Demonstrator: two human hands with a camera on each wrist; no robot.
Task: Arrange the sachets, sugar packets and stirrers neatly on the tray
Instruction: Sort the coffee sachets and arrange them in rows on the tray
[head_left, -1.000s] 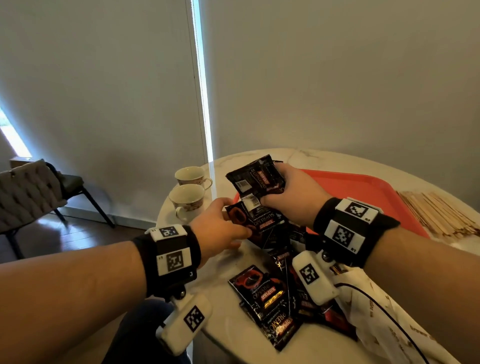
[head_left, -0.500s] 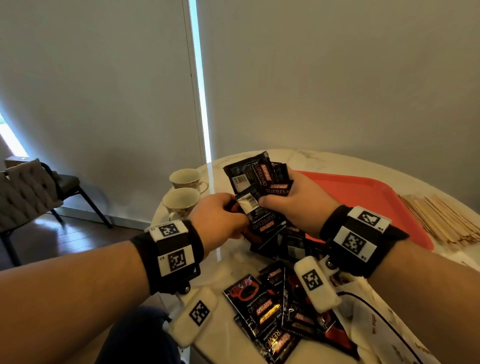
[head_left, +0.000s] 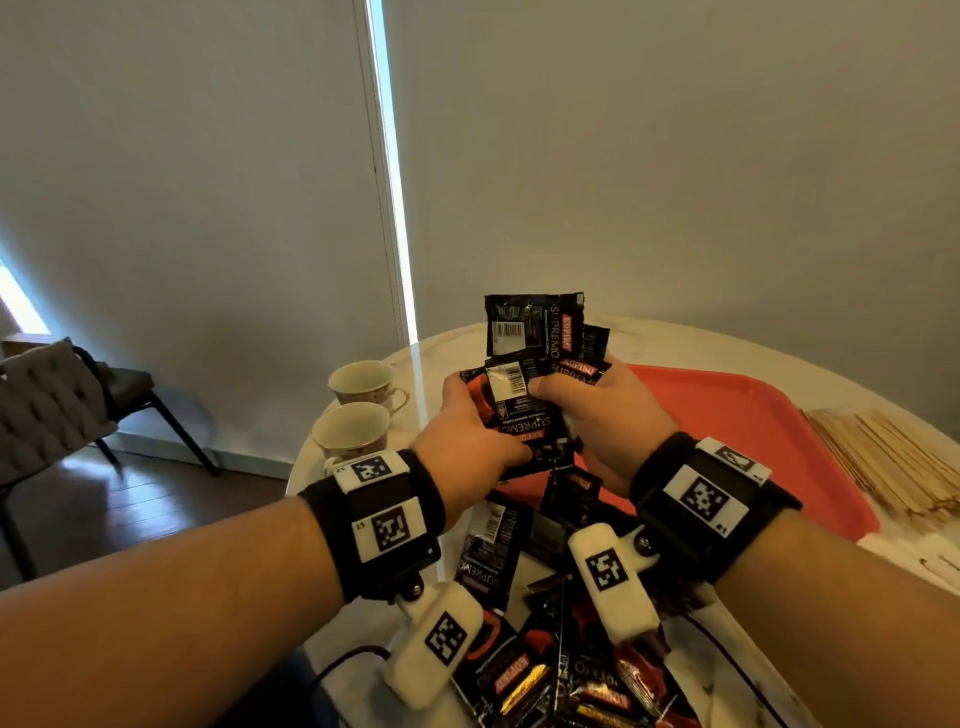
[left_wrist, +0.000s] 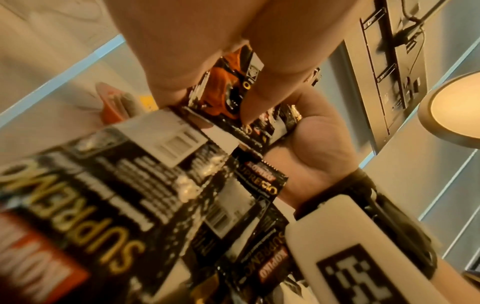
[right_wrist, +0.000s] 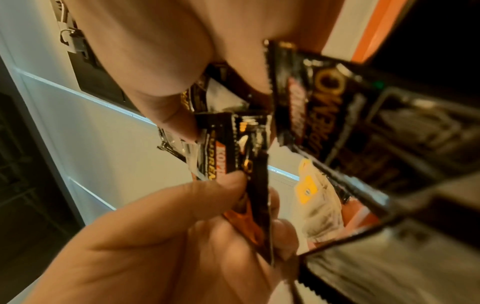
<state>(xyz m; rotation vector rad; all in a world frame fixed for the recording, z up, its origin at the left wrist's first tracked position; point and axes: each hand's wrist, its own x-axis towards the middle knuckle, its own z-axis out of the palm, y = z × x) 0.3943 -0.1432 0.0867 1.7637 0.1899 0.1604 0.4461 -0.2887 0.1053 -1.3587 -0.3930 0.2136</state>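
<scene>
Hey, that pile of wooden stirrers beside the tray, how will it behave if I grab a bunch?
The wooden stirrers look thin and flat, so probably light and slightly bendy. They lie loose and fanned on the table beside the red tray, so a handful would likely splay or slip. Flat sticks should not roll.

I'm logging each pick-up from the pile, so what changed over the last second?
The left hand rose from the table and now grips a sachet against the bundle of sachets held by the right hand, so both hands hold it, lifted higher. The loose sachets on the table, the red tray, the stirrers and the two cups stayed put.
</scene>
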